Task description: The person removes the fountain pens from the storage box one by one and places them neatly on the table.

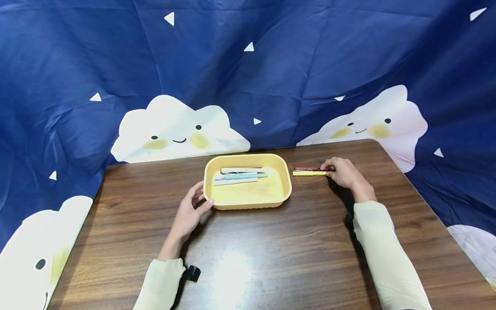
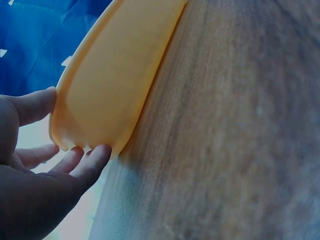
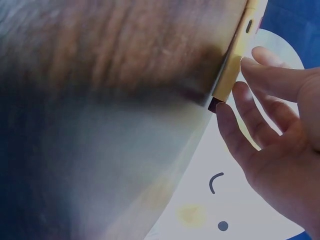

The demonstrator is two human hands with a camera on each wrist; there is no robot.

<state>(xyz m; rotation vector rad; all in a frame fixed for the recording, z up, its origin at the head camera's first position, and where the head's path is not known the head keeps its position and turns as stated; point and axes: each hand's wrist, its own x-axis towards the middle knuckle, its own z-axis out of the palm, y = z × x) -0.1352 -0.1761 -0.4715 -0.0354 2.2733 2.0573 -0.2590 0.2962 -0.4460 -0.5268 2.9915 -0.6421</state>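
Observation:
My left hand (image 1: 190,215) holds the left end of a yellow plastic tray (image 1: 244,193), thumb at the front corner and fingers around the side. In the left wrist view, several fingertips rest on the tray's outer wall (image 2: 112,70). Several pens lie inside, among them a teal pen (image 1: 242,175) and a white pen (image 1: 236,181). Right of the tray, a yellow pen (image 1: 306,173) lies alongside a dark red pen (image 1: 304,168). Over their right ends is my right hand (image 1: 342,172), its thumb (image 3: 270,80) right at the top of the yellow pen and its other fingers loosely bent.
Everything stands on a brown wood-grain table (image 1: 279,249), with glare near its front. A blue curtain (image 1: 271,77) with white clouds hangs behind and beside it. A black strap (image 1: 191,273) shows at my left wrist.

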